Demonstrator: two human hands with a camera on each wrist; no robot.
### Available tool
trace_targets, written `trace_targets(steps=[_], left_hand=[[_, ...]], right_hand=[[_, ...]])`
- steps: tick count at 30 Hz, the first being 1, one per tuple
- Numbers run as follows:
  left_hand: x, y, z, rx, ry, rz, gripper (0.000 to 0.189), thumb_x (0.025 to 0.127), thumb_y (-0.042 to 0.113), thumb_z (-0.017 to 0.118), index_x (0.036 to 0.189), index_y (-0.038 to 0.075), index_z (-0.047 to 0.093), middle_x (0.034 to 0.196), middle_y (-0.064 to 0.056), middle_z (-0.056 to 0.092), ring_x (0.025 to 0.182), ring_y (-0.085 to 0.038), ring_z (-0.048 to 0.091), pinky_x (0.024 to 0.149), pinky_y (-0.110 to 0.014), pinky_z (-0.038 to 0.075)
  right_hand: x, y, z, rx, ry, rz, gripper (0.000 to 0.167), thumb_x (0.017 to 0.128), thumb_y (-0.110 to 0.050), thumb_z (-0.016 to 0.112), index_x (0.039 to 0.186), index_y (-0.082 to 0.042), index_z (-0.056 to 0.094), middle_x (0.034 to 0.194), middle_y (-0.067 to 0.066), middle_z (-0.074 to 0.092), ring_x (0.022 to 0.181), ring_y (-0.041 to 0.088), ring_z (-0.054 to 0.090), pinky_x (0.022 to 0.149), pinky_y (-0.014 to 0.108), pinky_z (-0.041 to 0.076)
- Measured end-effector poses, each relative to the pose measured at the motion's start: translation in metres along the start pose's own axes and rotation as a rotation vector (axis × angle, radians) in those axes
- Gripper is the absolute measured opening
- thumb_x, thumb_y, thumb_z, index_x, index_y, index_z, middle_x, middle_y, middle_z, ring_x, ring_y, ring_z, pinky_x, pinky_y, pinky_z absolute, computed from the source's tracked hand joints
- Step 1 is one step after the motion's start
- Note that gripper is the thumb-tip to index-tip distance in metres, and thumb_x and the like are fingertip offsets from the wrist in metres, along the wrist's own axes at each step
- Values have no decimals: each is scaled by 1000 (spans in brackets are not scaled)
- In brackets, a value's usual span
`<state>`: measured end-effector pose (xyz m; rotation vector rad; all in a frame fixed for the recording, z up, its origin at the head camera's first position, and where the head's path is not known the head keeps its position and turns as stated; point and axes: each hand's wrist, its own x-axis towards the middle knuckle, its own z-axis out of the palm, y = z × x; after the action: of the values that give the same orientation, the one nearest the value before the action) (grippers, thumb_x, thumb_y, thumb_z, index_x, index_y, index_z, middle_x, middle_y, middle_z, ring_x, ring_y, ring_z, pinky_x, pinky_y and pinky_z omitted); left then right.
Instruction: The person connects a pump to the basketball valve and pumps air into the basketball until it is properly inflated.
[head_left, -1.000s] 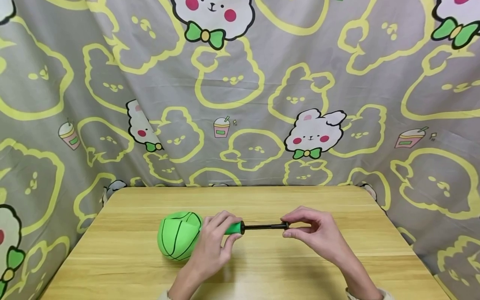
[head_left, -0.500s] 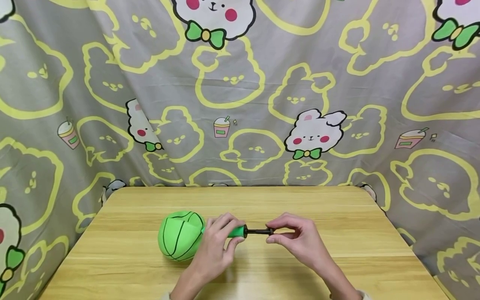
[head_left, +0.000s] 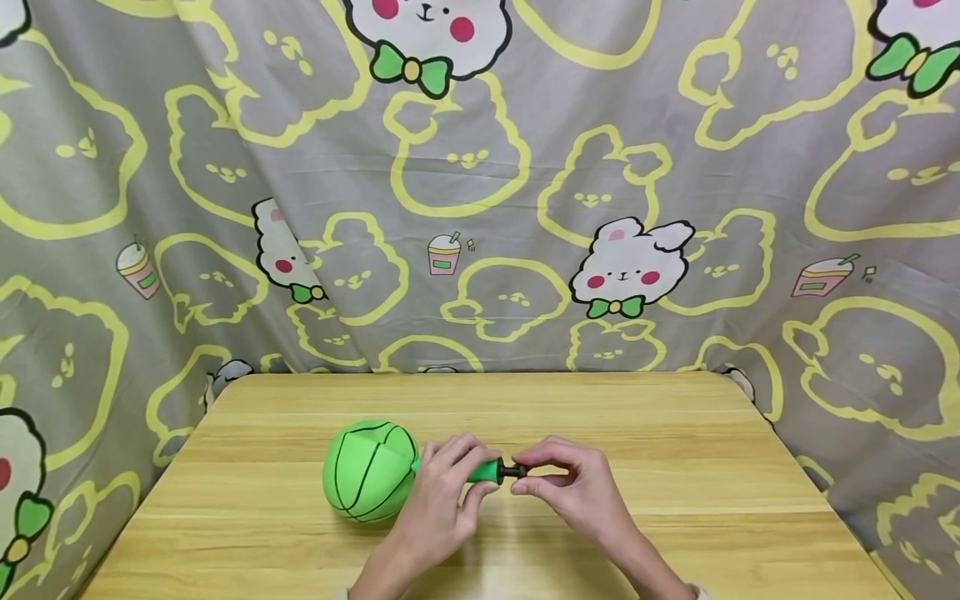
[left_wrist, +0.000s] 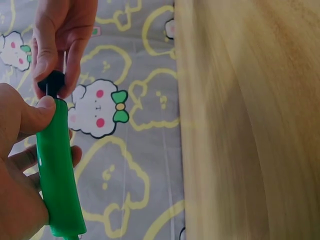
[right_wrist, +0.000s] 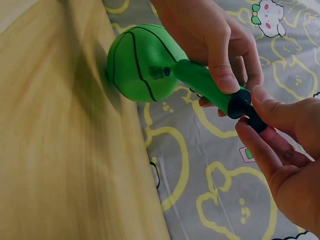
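Observation:
A green ball (head_left: 369,475) with black lines, dented at its top, is at the left on the table. The nozzle end of a green hand pump (left_wrist: 57,170) meets the ball's side, as the right wrist view shows. My left hand (head_left: 444,492) grips the pump barrel, thumb near its black end cap. With thumb and fingers, my right hand (head_left: 573,487) pinches the black pump handle (right_wrist: 255,121). Only a short stretch of the black rod shows between handle and barrel. In the head view the left hand hides much of the barrel.
The light wooden table (head_left: 675,442) spreads around both hands. Behind it and along its sides hangs a grey curtain (head_left: 487,192) printed with yellow outlines and white cartoon animals.
My right hand has moved left, pushing the handle toward the barrel, so the rod shows much shorter. Ball, pump and left hand have shifted slightly right, and the ball looks a little fuller.

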<state>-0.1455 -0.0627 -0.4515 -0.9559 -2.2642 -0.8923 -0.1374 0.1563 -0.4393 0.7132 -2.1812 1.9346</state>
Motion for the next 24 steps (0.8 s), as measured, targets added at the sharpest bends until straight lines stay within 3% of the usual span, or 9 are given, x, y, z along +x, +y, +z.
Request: trace_targets(steps=[9,14,24], left_hand=[[1,-3,-4,13,-32,14,24,92,22,75,115,18,68,107,10,59,93,-6,60,85,-34,39],[0,-4,-7,-5,-62,-24,24,93,23,75,116,20,69,108,12,58,93,-4,58,87,-34,39],[0,-9,-10,0,-26,-37,26,91,22,77,116,18,71,108,11,60,95,-5,60,88,-36,41]], right_hand=[[1,-7,-3,23,-54,-6,21,85,-4,82,105,-6,75,105,11,70,101,27,71,79,38,59],[2,-13,-10,5,-87,-33,21,85,-2,82,104,0,73,106,11,70,98,27,71,78,38,59],[2,-20,-30,-26,-106,-56,23,85,-1,82,106,-5,74,105,10,70,98,27,70,77,39,60]])
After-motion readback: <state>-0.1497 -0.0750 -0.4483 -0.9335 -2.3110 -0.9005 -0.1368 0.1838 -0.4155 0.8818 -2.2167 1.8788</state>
